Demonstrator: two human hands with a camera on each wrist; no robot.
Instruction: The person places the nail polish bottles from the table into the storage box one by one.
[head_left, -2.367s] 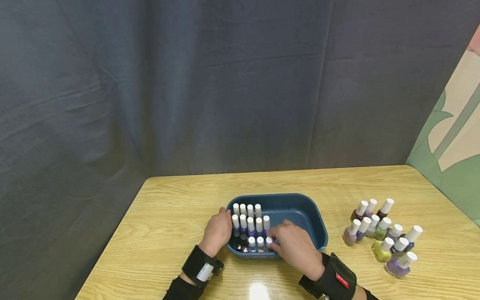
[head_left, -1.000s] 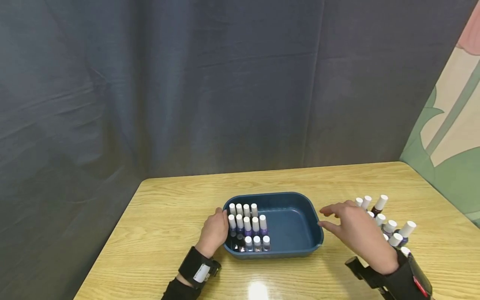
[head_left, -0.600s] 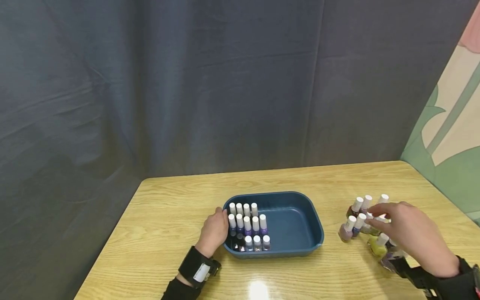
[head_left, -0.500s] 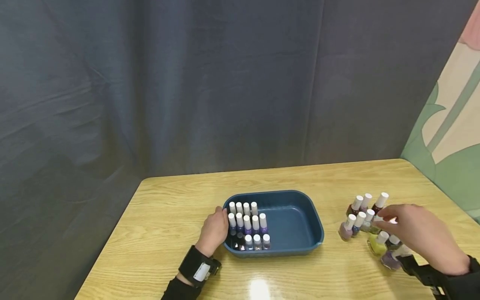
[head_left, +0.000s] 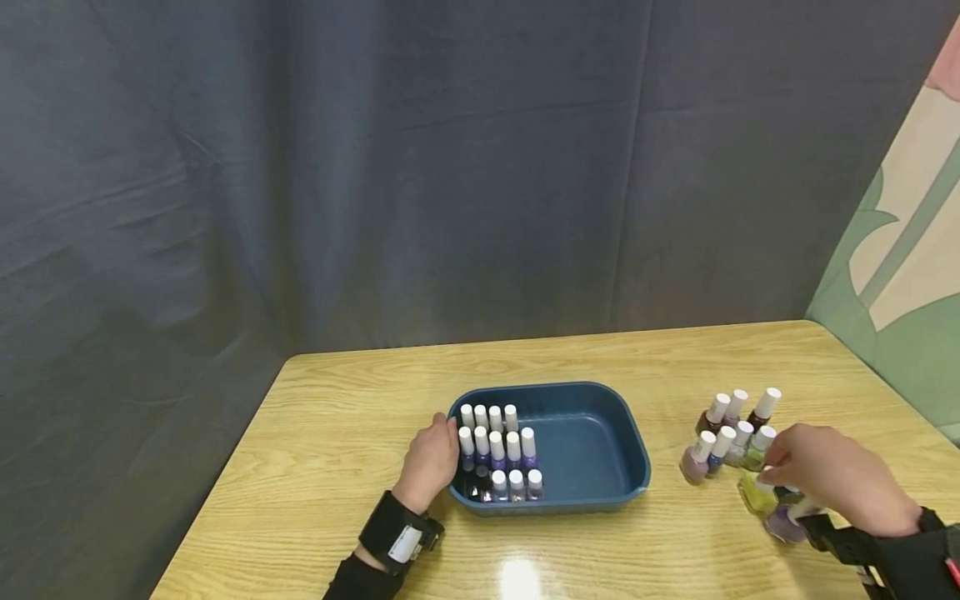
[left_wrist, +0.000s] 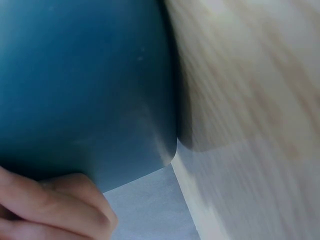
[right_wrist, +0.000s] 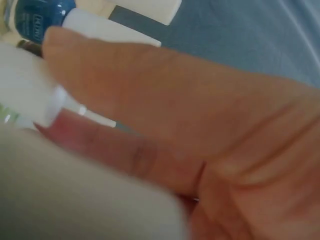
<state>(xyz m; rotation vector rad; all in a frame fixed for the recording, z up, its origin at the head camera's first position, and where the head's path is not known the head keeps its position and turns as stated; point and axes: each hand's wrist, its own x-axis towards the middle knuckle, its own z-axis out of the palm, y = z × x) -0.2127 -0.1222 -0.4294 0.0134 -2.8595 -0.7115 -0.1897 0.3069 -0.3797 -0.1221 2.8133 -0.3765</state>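
Observation:
My left hand (head_left: pixel 430 458) grips the left end of a dark blue tray (head_left: pixel 588 503), its fingers (left_wrist: pixel 60 207) bent against the outer wall in the left wrist view. Inside, several nail polish bottles (head_left: pixel 498 450) with white caps stand in three rows on the left side. At right, my right hand (head_left: pixel 836 475) is over a cluster of nail polish bottles. Its thumb and index finger close on a white cap (right_wrist: pixel 25 82) in the right wrist view; that bottle's body is hidden. Beside the fingertips are a yellow bottle (head_left: pixel 757 497) and a purple bottle (head_left: pixel 783 527).
More bottles stand just behind the right hand, among them a mauve one (head_left: pixel 694 463), a green one (head_left: pixel 759 450) and a dark red one (head_left: pixel 765 408). The wooden table (head_left: pixel 360 408) meets a grey curtain (head_left: pixel 465 183) at the back. A patterned cloth (head_left: pixel 900 275) hangs at right.
My right hand let go of a bottle in the tray's front row, moved right to the cluster, and now pinches a cap there. My left hand stays on the tray.

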